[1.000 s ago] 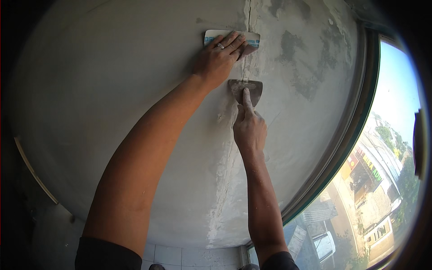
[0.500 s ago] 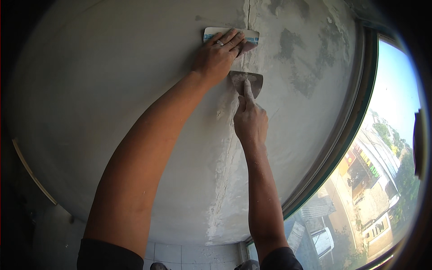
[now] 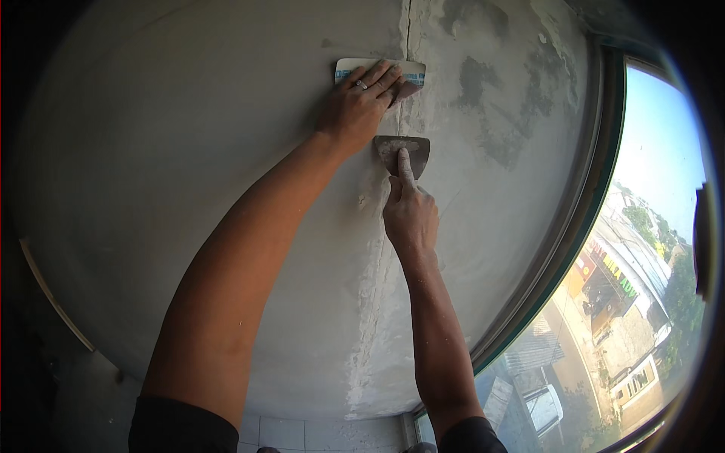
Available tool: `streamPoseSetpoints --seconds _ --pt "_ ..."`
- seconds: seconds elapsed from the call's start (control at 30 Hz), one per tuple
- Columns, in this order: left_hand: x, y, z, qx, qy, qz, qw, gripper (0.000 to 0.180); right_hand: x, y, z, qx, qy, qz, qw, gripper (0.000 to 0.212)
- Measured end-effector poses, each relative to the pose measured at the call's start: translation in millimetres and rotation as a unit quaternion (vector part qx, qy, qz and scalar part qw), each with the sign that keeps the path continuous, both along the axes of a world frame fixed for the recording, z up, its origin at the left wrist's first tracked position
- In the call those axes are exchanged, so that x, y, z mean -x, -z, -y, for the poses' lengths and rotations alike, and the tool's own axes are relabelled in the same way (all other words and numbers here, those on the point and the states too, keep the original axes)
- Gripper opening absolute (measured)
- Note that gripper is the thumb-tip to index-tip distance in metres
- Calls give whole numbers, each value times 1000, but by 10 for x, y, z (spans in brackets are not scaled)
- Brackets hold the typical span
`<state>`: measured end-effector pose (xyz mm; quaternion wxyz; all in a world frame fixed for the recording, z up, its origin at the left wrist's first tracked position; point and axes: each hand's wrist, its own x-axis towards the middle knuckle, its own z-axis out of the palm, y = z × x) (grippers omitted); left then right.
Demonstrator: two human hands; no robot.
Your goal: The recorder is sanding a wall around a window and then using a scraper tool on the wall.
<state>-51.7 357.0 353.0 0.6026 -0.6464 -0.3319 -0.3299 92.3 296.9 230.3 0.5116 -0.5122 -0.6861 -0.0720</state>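
Observation:
My left hand [image 3: 353,113] presses a piece of sandpaper [image 3: 414,73] against the grey wall, fingers laid over its pale, blue-printed back. One lower corner curls up and shows a brown face. Just below it, my right hand [image 3: 411,215] grips a putty knife [image 3: 411,158], index finger stretched along the blade; the handle is hidden in the palm. Pale residue marks the blade, whose wide edge points up and lies at or close to the wall. Behind both tools runs a vertical crack [image 3: 408,30], bordered by rough, whitish filler [image 3: 368,325].
At the right, a dark-framed window [image 3: 604,196] curves along the wall and shows buildings outside. Dark patches [image 3: 477,83] mark the wall's upper right. Grey floor tiles [image 3: 283,433] lie at the foot of the wall. A thin light-coloured strip [image 3: 57,298] stands at the left.
The view has shifted a little, so the wall sits lower and further left. My right hand with the putty knife has slid slightly down the crack. The sandpaper stays at about the same spot.

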Motion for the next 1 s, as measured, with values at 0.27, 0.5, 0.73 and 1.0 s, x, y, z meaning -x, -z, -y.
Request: streamPoseSetpoints --seconds 0.27,0.5,0.73,1.0 --pt "-48 -10 40 -4 -22 -17 1000 44 -6 51 -67 -45 -24 -37 998 47" --pt "-27 -21 38 -13 -16 -12 1000 41 -43 -82 25 -7 -12 -14 1000 45" --pt "-59 -4 59 -8 -2 -10 1000 39 -94 2 12 -17 -19 -19 1000 45" --pt "-26 -17 55 4 -10 -6 1000 40 -87 -239 61 -18 3 -16 1000 45"
